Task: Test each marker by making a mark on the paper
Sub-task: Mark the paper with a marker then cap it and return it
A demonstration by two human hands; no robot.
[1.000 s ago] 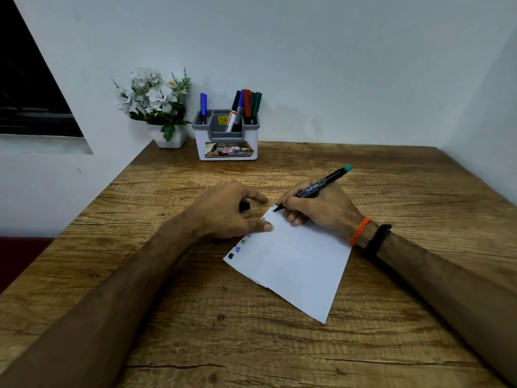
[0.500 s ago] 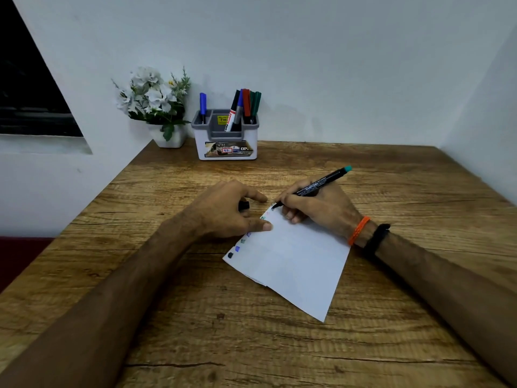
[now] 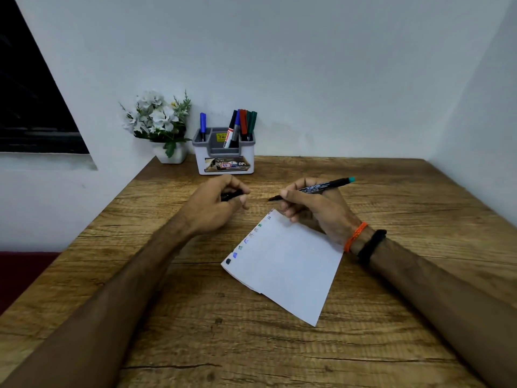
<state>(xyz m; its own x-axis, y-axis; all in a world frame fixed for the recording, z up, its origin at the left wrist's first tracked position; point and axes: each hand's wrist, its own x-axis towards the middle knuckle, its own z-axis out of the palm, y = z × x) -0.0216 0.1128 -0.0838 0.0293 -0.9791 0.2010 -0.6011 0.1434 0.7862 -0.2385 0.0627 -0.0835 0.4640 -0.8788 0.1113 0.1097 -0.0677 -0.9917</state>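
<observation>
A white sheet of paper [image 3: 288, 264] lies angled on the wooden table [image 3: 251, 345], with a row of small coloured marks along its left edge. My right hand [image 3: 313, 208] holds a thin black marker [image 3: 321, 187] with a teal end, its tip lifted off the paper and pointing left. My left hand [image 3: 215, 203] is raised just left of the paper and grips a small black marker cap [image 3: 232, 195]. The cap and the marker tip are apart.
A white and grey holder [image 3: 223, 155] with several markers stands at the back of the table against the wall. A white flower pot [image 3: 167, 152] sits to its left. The table's left edge runs diagonally near my left forearm.
My right hand has lifted the marker tip off the paper's top corner. My left hand has come off the paper and risen with the cap toward the tip.
</observation>
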